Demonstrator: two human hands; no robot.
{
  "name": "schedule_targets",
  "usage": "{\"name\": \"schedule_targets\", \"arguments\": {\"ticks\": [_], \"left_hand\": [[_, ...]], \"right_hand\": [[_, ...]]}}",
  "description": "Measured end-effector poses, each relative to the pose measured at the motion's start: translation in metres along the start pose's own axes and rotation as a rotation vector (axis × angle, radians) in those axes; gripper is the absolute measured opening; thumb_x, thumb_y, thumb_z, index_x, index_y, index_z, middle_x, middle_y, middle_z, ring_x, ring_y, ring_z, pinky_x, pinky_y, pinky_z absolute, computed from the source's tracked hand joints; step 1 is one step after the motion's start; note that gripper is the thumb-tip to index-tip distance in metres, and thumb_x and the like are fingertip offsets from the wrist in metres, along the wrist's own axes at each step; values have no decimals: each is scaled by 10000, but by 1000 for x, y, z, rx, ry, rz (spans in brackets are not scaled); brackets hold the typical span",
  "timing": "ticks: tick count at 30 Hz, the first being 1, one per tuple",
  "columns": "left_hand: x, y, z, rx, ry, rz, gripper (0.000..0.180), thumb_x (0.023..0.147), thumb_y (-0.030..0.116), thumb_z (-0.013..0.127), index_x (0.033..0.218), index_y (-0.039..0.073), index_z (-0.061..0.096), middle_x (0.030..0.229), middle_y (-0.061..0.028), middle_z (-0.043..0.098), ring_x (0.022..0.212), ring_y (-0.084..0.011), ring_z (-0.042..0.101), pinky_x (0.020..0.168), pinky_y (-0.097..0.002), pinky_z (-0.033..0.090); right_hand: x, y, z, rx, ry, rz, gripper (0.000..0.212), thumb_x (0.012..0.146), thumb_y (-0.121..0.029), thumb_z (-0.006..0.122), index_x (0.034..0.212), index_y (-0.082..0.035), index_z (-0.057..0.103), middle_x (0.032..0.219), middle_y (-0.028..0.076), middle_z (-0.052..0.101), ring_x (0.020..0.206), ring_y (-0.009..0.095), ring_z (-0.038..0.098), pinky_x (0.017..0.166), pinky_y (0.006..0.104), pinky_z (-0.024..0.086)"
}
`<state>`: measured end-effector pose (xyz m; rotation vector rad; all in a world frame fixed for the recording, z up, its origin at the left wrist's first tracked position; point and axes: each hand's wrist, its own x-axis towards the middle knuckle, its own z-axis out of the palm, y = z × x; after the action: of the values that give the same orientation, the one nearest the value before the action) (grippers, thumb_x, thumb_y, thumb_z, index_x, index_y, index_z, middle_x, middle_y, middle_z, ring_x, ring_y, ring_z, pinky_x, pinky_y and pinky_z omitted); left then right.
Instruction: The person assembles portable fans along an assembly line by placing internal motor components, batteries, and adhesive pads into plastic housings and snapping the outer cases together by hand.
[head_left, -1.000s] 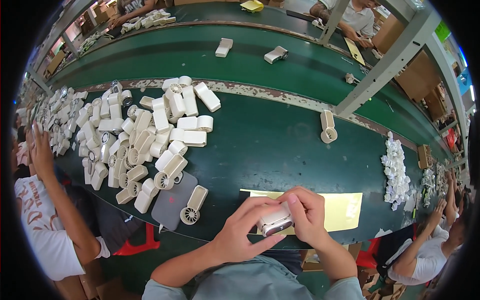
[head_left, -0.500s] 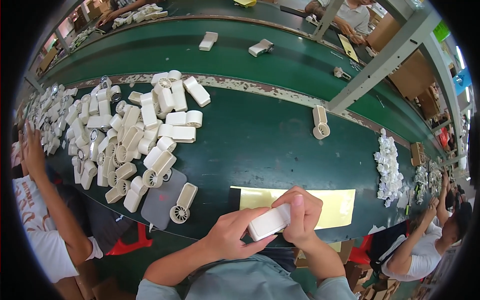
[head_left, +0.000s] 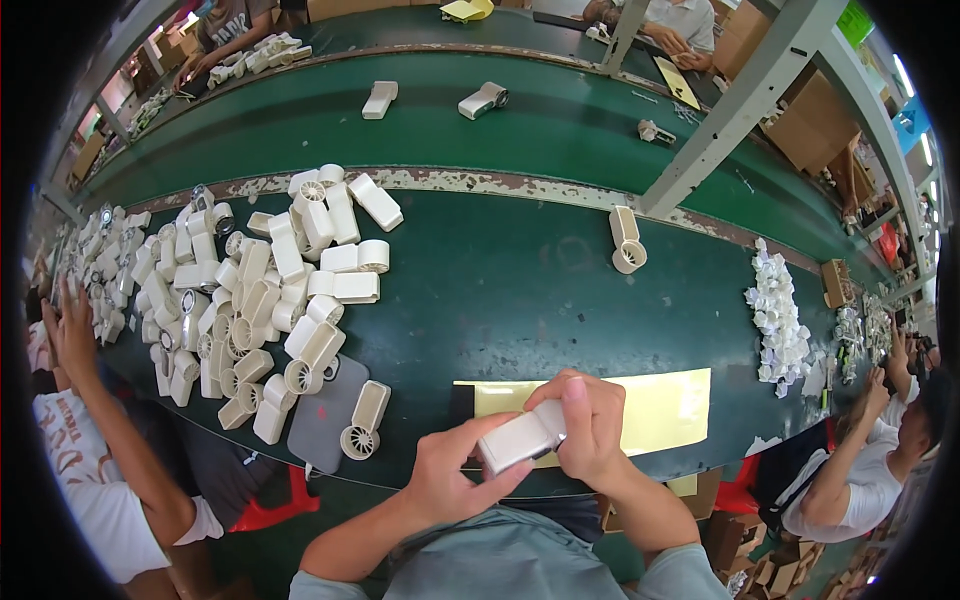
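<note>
In front of my body, both hands hold a white plastic fan housing (head_left: 515, 442), its smooth rectangular side facing up. My left hand (head_left: 450, 470) grips the housing's left end between thumb and fingers. Around the other end are closed the fingers of my right hand (head_left: 592, 425), with the thumb on top; they hide most of that end. A small dark spot shows beneath the piece, too small to make out. Under and beyond my hands lies a yellow sheet (head_left: 665, 410) with a black strip at its left edge.
Many similar housings with round grilles (head_left: 255, 300) are heaped at left. A grey phone (head_left: 328, 410) lies beside one loose housing (head_left: 366, 420). Another housing (head_left: 626, 240) stands apart near the metal post (head_left: 740, 110). Small white parts (head_left: 778, 315) are piled at right. Co-workers sit on both sides and opposite.
The whole view has shifted slightly. The housing in my hands has turned a little, and my right thumb has moved on its end. Both hands keep their hold.
</note>
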<state>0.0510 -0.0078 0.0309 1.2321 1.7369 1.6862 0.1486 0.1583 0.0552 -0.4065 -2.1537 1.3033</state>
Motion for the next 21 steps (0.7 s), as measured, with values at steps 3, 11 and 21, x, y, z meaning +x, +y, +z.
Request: {"name": "schedule_targets", "arguments": {"ticks": [3, 11, 21], "left_hand": [[2, -1, -4, -502, -17, -425, 363, 942, 115, 729, 1251, -42, 620, 922, -129, 721, 691, -113, 666, 596, -241, 539], [0, -10, 1, -950, -382, -715, 419, 1107, 362, 425, 1233, -21, 540, 983, -202, 696, 767, -187, 673, 579, -279, 532], [-6, -18, 16, -1568, -563, -930, 602, 1070, 468, 392, 1362, -56, 435, 1024, -163, 615, 643, -162, 523, 475, -266, 395]], "right_hand": [[-3, 5, -5, 248, -127, 313, 612, 1102, -393, 284, 1044, 49, 703, 858, 146, 691, 739, 184, 656, 641, 311, 503], [-16, 16, -8, 58, 56, -281, 301, 1015, -156, 486, 929, 56, 682, 903, 182, 675, 717, 225, 648, 620, 314, 524], [-10, 19, -3, 358, -3, -98, 583, 1082, -330, 327, 778, 37, 662, 790, 178, 664, 684, 224, 644, 627, 330, 506]]}}
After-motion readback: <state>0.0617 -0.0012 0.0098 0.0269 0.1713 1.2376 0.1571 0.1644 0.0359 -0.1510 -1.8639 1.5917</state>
